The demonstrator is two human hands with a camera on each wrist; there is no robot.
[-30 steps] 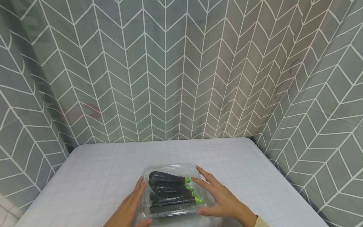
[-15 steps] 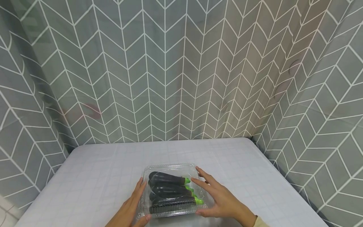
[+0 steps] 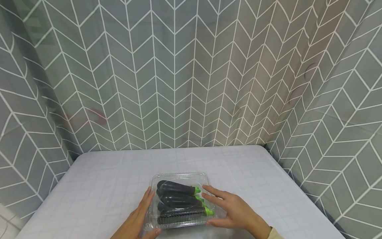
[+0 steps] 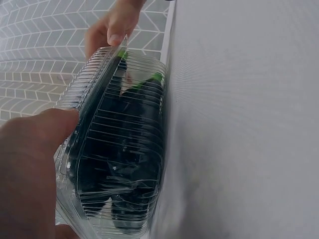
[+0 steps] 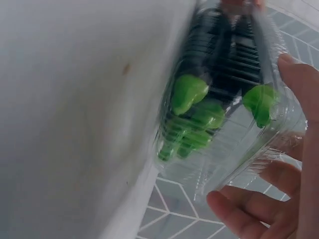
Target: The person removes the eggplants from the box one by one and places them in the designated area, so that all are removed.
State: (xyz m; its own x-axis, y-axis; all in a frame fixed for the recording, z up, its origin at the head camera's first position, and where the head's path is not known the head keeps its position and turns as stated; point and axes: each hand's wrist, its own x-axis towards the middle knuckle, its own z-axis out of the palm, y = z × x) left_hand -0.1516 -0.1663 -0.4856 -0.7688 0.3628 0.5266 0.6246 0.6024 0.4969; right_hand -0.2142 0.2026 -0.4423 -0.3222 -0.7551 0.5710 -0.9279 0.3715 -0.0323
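A clear plastic clamshell container [image 3: 188, 177] sits on the table near its front edge in the head view, its lid lying over several dark eggplants [image 3: 179, 200]. Their green stems [image 5: 189, 94] point toward the right hand. Along the container's left side lies my left hand [image 3: 135, 217], fingers straight at the edge and thumb [image 4: 62, 124] at the front rim. My right hand [image 3: 234, 209] is spread at the right side, with its index and middle fingertips at the lid's edge and the thumb near the front right corner. Neither hand curls round the container.
A white checked cloth covers the table [image 3: 107, 179]. Behind it and along both sides hangs a grey curtain [image 3: 185, 83] with white chevron lines. A pale tiled surface [image 3: 9, 220] shows at the lower left corner.
My right index fingertip has come down from the container's back right corner to lie closer to the middle fingertip. The left hand and the container stay nearly where they were.
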